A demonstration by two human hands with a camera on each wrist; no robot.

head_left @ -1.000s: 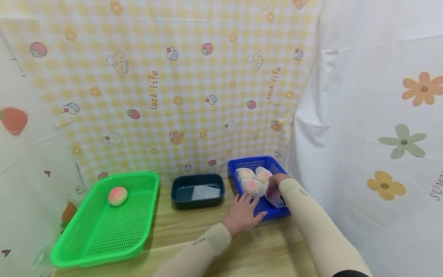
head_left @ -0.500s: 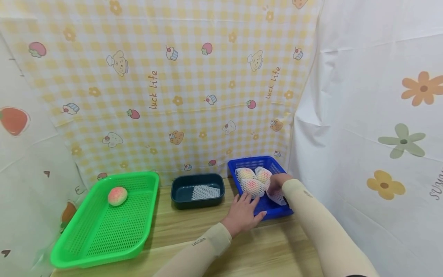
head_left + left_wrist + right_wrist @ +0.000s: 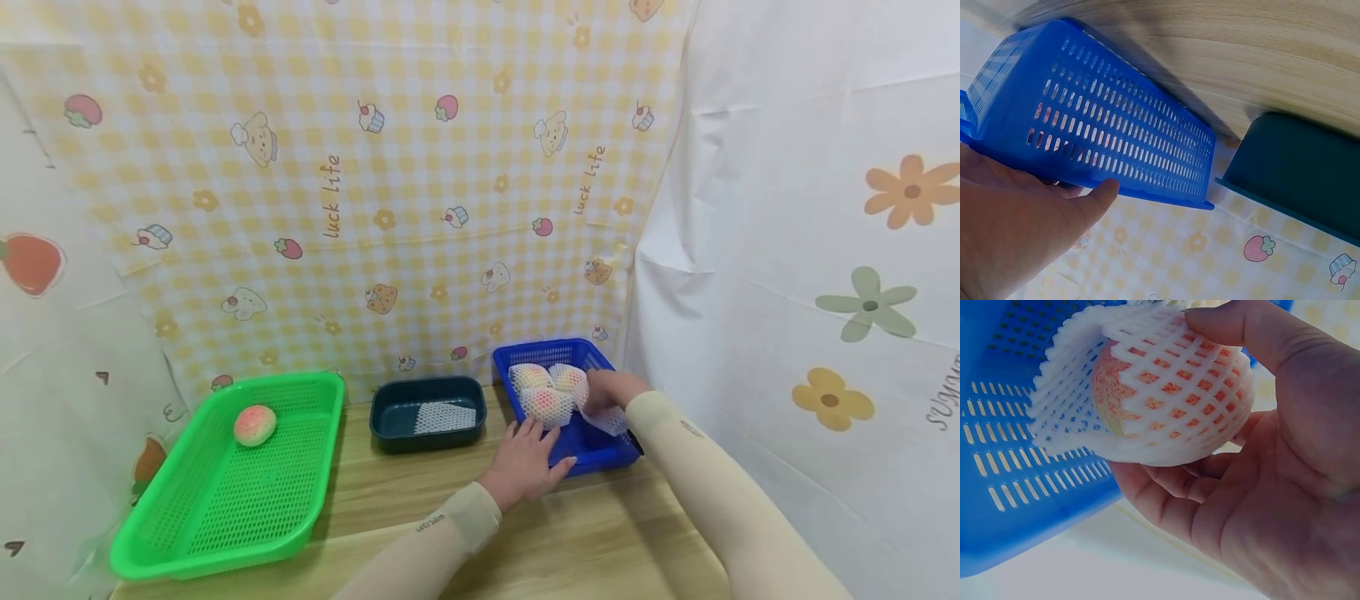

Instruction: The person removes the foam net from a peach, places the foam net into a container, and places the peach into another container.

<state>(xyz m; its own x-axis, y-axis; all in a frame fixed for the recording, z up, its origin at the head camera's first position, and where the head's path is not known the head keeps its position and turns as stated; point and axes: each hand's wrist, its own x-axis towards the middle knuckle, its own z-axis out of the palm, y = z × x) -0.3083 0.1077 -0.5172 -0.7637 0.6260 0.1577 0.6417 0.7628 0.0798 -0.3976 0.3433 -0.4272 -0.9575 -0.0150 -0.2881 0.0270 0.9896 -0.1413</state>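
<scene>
Inside the blue basket (image 3: 600, 457), my right hand (image 3: 617, 390) grips a peach (image 3: 1110, 394) wrapped in a white foam net (image 3: 1179, 412). The net's loose end flares open, and part of the fruit shows bare there. From the head view that peach is mostly hidden by my fingers. Several other netted peaches (image 3: 546, 406) lie together in the basket, left of this hand. My left hand (image 3: 522, 467) rests on the basket's near left rim, its fingers spread and nearly straight. The left wrist view shows one digit lying on the rim beside the slotted wall (image 3: 1116, 125).
A dark green tray (image 3: 429, 446) with a flat white foam net (image 3: 446, 417) in it stands left of the blue basket. Farther left, a large green basket (image 3: 315, 492) holds one bare peach (image 3: 255, 426). Patterned cloth (image 3: 420, 167) hangs close behind the table.
My right hand has moved slightly right and up with the netted peach, whose loose net end now sits higher in the basket. My left hand stays in place.
</scene>
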